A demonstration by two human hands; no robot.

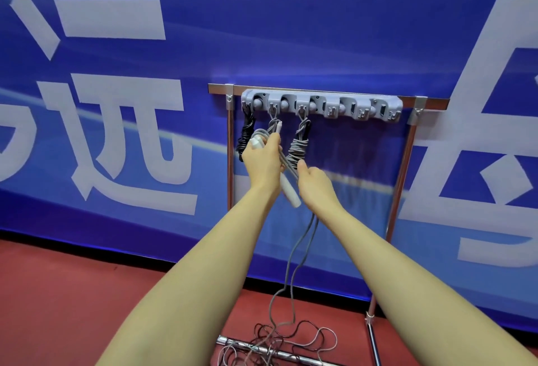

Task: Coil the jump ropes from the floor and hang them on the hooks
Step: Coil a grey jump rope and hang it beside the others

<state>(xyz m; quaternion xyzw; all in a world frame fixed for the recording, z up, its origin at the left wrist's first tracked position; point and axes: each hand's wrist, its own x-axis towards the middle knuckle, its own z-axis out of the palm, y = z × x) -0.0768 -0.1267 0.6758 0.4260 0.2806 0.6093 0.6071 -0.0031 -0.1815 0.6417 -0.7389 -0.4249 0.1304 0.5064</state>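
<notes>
A: Hands?

B: Left hand point(263, 159) was curled round a white handle point(256, 142) and grey rope loops, frame centre. Right hand point(313, 181) pinched the same grey rope point(291, 261) just below; a second white handle point(289, 191) hung between the wrists.

A: Rope location?

B: Tail ran down to a tangle point(279, 342) on the red floor, bottom centre. Hook rack point(321, 105) above held a black coil point(246, 135) and a grey coil point(298, 144).

A: Risks?

B: My guess: the tail could snag in the floor tangle or on the metal bar point(262, 349) and drag another rope up, or loose loops could slip off the left hand.
</notes>
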